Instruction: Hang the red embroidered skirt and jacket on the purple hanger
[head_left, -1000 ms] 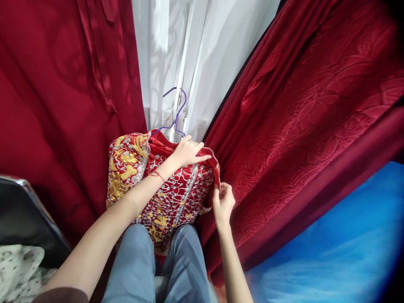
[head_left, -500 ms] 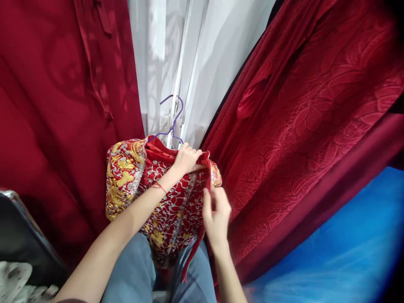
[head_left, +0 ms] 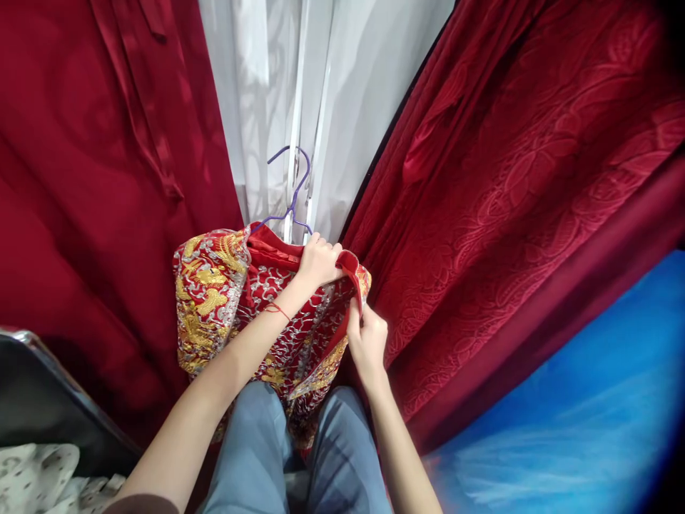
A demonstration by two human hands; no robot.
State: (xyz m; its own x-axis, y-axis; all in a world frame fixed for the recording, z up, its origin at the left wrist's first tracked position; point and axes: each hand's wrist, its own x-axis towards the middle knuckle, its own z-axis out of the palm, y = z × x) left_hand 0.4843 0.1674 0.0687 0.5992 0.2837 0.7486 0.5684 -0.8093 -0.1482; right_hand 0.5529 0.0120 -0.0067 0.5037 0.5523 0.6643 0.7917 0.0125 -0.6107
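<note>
A red garment (head_left: 211, 296) with gold and silver embroidery hangs in front of my knees; its exact kind is not clear. A purple wire hanger (head_left: 295, 196) rises from its top, and its lower part is hidden in the cloth. My left hand (head_left: 320, 262) is closed over the garment's top edge by the hanger's right arm. Lower and to the right, my right hand (head_left: 368, 332) pinches the red edge band (head_left: 354, 275), thumb towards me. Between the hands, that band curves outward, showing the red inner side.
Dark red cloth (head_left: 96, 235) hangs on the left, and patterned red cloth (head_left: 514, 193) on the right. White fabric (head_left: 369, 93) is behind the hanger. A black chair-like object (head_left: 43, 385) with speckled white cloth (head_left: 37, 471) stands lower left. A blue surface (head_left: 567, 400) lies lower right.
My right hand has moved slightly up and now pinches the band. An embroidered flap has folded outward on the right, and the dangling red strip no longer shows over my knee.
</note>
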